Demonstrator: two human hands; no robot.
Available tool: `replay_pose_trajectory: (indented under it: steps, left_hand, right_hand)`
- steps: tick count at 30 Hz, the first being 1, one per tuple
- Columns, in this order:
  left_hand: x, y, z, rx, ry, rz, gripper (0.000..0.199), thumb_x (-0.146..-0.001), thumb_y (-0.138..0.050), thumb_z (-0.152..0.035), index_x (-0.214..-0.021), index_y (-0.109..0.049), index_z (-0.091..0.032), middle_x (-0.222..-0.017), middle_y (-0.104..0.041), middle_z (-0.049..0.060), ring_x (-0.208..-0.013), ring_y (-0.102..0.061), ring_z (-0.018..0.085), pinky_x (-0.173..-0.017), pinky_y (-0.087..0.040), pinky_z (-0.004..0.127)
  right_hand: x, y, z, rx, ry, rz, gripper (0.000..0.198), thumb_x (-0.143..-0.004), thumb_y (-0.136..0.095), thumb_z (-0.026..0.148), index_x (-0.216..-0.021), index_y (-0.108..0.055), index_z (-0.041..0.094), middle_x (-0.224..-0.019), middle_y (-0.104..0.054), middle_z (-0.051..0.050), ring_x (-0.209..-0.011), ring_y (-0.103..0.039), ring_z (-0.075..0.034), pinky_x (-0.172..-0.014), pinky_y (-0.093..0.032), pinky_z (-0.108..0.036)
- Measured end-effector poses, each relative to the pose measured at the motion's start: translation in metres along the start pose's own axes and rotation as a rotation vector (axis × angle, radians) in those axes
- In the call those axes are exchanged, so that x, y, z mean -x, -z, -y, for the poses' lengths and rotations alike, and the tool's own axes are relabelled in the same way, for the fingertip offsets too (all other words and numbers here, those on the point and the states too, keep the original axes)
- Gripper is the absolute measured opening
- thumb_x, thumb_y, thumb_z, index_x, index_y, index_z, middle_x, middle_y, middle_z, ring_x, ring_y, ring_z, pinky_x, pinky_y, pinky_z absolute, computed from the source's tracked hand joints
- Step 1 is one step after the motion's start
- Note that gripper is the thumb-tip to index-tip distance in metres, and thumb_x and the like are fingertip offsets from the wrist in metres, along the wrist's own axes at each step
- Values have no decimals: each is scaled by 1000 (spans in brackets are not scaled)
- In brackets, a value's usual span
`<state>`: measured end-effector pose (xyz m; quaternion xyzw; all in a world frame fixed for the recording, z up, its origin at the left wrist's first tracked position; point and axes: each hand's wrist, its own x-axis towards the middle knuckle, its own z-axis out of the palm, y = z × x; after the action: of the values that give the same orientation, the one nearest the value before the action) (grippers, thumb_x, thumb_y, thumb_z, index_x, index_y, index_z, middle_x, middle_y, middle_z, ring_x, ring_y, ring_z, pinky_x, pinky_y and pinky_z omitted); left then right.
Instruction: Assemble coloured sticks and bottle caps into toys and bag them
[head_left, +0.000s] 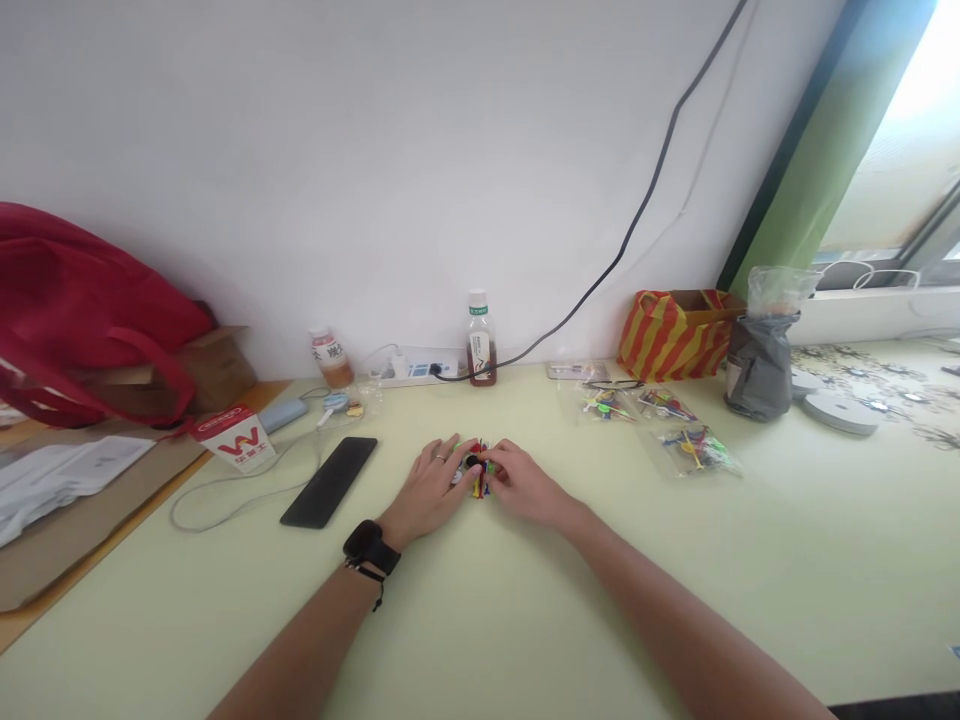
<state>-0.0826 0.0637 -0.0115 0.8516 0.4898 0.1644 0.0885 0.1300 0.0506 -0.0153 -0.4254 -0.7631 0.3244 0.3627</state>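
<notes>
A small cluster of coloured plastic pieces [480, 488] lies on the table between my hands, with red, yellow, blue, green, white and black parts showing. From the left, my left hand [431, 490] bends over the cluster, its thumb and fingers closed against the pieces. My right hand [521, 485] pinches at the cluster's right side with thumb and forefinger. The fingers partly cover the pieces, so their exact shape cannot be made out. A black watch and a thin dark bracelet are on my left wrist.
A black phone [330, 482] lies left of my hands, near a red-and-white box [238, 440] and a white cable. Bottles [481, 350] and a power strip [420, 368] line the wall. Clear bags of coloured pieces [694, 450], a striped bag [671, 335] and white discs [840, 412] are right.
</notes>
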Motion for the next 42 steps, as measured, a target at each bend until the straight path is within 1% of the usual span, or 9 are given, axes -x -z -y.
replay_pose_trajectory:
  steps: [6, 13, 24, 30, 32, 35, 37, 39, 42]
  left_hand:
    - [0, -2, 2, 8, -54, -46, 54, -107, -35, -57, -152, -47, -31, -158, -46, 9, -148, -35, 29, -121, -30, 54]
    - [0, 1, 6, 14, -36, -24, 54, -106, -35, -59, -152, -47, -33, -159, -45, 8, -148, -35, 29, -120, -31, 53]
    - [1, 3, 11, 32, 5, 41, 59, -105, -34, -62, -157, -39, -33, -165, -38, 9, -155, -25, 30, -122, -26, 55]
    - [1, 3, 18, 30, -9, -5, 59, -105, -34, -62, -156, -42, -33, -163, -41, 10, -152, -31, 31, -121, -29, 56]
    - [1, 5, 16, 33, 17, -9, 60, -105, -34, -63, -157, -41, -34, -164, -40, 11, -152, -31, 33, -119, -30, 57]
    - [1, 8, 11, 49, 28, -7, 60, -105, -35, -62, -158, -39, -34, -164, -38, 11, -152, -29, 34, -119, -30, 58]
    - [1, 10, 5, 62, 26, -9, 59, -105, -35, -61, -158, -38, -34, -165, -37, 10, -152, -29, 34, -119, -29, 58]
    - [2, 12, 0, 78, 38, -9, 58, -106, -36, -59, -158, -39, -34, -165, -37, 10, -153, -27, 34, -120, -28, 59]
    - [2, 16, -7, 97, 26, -43, 54, -107, -36, -55, -157, -39, -34, -166, -35, 9, -153, -25, 33, -121, -27, 59]
  right_hand:
    - [1, 4, 5, 89, 27, 9, 29, -95, -54, 9, -117, -70, 20, -104, -54, -6, -86, -58, -17, -82, -51, -30]
    - [3, 2, 6, 159, 68, -3, 24, -94, -55, 8, -111, -69, 20, -105, -54, -7, -100, -57, -20, -94, -48, -35]
    - [0, -6, 13, 53, 39, 22, 24, -98, -52, 14, -117, -66, 20, -105, -56, -6, -85, -59, -17, -80, -51, -30]
    - [-6, 0, 3, 261, 92, -42, 27, -98, -54, 20, -123, -64, 22, -112, -62, -10, -106, -59, -24, -96, -49, -38]
    - [-8, 17, -8, 457, 34, -154, 31, -96, -58, 22, -126, -63, 21, -121, -63, -15, -118, -55, -31, -105, -43, -47]
    - [-7, 51, -31, 686, -169, -351, 39, -93, -61, 22, -132, -61, 18, -140, -57, -21, -139, -40, -40, -115, -30, -57]
    - [-1, 71, -44, 744, -317, -389, 43, -95, -60, 26, -137, -59, 16, -151, -50, -22, -148, -30, -41, -118, -23, -61]
    - [7, 83, -52, 746, -444, -317, 38, -96, -59, 28, -130, -64, 13, -148, -54, -25, -144, -38, -42, -117, -24, -62]
    - [12, 96, -50, 714, -488, -237, 28, -96, -59, 32, -112, -72, 14, -122, -70, -24, -119, -62, -39, -106, -40, -57]
